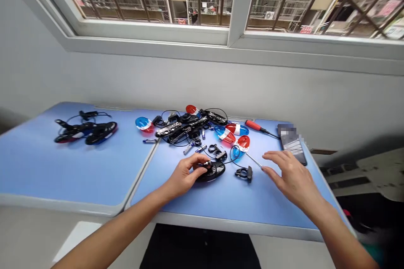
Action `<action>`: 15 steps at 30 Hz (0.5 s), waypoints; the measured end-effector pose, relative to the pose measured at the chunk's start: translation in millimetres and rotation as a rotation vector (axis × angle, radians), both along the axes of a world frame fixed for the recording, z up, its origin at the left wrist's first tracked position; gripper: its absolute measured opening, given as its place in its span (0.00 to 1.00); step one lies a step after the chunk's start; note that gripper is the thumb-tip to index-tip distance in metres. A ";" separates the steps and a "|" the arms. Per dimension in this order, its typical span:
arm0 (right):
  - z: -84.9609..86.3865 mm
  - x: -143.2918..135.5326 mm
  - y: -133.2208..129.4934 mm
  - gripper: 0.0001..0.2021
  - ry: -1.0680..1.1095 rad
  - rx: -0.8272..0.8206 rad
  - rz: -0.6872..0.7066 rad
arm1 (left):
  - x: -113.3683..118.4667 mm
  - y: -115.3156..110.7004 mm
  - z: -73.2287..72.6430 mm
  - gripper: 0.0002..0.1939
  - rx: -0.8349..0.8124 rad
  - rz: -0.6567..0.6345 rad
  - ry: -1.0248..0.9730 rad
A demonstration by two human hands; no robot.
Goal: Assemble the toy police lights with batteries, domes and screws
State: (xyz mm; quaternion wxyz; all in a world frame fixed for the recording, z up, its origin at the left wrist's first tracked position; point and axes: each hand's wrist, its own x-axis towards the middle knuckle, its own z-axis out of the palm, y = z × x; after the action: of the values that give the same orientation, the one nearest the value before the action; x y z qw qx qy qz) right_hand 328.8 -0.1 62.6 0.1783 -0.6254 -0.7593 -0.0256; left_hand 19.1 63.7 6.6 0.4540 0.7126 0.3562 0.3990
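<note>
My left hand (190, 171) grips the near side of a black oval casing (217, 170) that rests on the blue table. Its thumb and index finger close over a small part on top, which they mostly hide. A thin cable runs from the casing to a black clamp mount (243, 173) lying to its right. My right hand (292, 174) hovers farther right, thumb and index finger apart. A thin metal rod (254, 160) lies with its near end at the thumb tip; whether they touch I cannot tell. Beyond it sits a red and blue translucent cover (241, 147).
Several black casings (186, 130), batteries (189, 148) and red-blue covers (144, 124) crowd the table's back. A red-handled screwdriver (255, 125) and a phone (291, 143) lie at right. Two assembled units (101, 133) sit on the left table, past a seam (139, 178).
</note>
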 end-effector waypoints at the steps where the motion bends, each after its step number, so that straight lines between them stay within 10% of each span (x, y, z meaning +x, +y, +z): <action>1: -7.1 9.2 -8.9 0.11 -0.070 -0.033 -0.064 | 0.0 0.0 -0.3 0.09 0.000 -0.001 -0.001; 8: -46.9 14.0 -22.8 0.10 -0.194 -0.097 -0.224 | 1.6 2.0 -1.8 0.10 -0.048 -0.023 -0.048; 15: 1.0 41.0 -36.2 0.16 -0.024 0.079 -0.359 | 1.9 5.6 4.7 0.08 0.012 -0.030 -0.067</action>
State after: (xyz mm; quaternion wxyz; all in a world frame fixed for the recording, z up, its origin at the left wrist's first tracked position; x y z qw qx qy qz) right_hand 369.8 -36.3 63.5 0.1864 -0.7431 -0.6357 -0.0943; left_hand 21.0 69.3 11.3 0.4672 0.7069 0.3277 0.4180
